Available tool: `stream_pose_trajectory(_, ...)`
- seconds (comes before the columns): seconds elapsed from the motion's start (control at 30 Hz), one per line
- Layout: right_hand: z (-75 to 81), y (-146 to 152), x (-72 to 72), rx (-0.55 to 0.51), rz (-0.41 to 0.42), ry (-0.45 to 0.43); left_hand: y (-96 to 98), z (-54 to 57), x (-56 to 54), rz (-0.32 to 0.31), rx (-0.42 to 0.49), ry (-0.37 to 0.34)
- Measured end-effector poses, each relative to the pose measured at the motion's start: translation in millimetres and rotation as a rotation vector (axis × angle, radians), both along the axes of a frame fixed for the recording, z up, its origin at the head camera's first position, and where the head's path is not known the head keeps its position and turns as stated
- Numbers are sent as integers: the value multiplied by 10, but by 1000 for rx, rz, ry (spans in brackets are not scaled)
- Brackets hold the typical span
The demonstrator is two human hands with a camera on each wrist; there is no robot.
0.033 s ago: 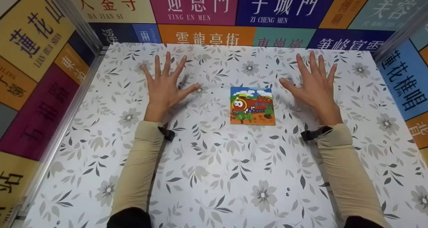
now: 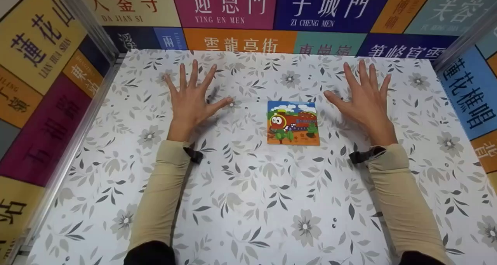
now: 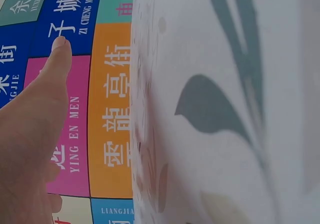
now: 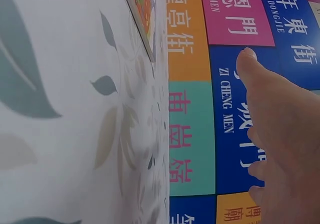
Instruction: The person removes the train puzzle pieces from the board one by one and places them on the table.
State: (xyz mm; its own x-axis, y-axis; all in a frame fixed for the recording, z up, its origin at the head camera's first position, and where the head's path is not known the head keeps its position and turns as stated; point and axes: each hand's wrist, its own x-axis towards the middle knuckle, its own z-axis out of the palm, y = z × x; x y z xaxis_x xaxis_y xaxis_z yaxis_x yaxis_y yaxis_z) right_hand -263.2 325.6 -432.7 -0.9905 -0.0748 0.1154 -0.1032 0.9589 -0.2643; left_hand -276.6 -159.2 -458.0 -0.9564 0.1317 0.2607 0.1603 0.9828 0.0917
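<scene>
A square picture board (image 2: 293,123) with a red cartoon train under a blue sky lies flat on the table, between the two hands. Left of it is my left hand (image 2: 191,101), fingers spread and straight, holding nothing. My right hand (image 2: 367,103) is to the board's right, also spread, with its thumb pointing toward the board. Neither hand touches the board. In the right wrist view the board's thin edge (image 4: 138,24) shows at the top, apart from the right hand (image 4: 285,129). The left wrist view shows only the left hand (image 3: 37,114), with no board.
White cloth with grey leaves and flowers covers the table (image 2: 252,203). Colourful panels with Chinese lettering (image 2: 225,8) stand upright along the back and both sides. A metal rail (image 2: 77,117) runs down the left edge. Dark straps (image 2: 194,155) sit at the cuffs.
</scene>
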Motion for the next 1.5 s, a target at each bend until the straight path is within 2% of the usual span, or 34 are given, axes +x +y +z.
stream_pose_trajectory(0.37,-21,-88,13,-13,-4,21,75,-14,11,-26,19,97)
stream_pose_trajectory(0.57,-11,-118,-11,-41,-7,62,132,12,3,-32,58,72)
stream_pose_trajectory(0.77,10,-136,1,-134,0,133,226,39,8,-31,64,65)
stream_pose_trajectory(1.07,-27,-210,-8,-356,62,253,455,39,82,-104,135,65)
stream_pose_trajectory(1.17,-26,-248,-4,-409,80,245,553,48,103,-137,151,66)
stream_pose_trajectory(1.3,-34,-299,21,-461,77,169,700,61,149,-169,160,40)
stream_pose_trajectory(1.5,-73,-357,30,-465,87,110,919,52,205,-222,166,13)
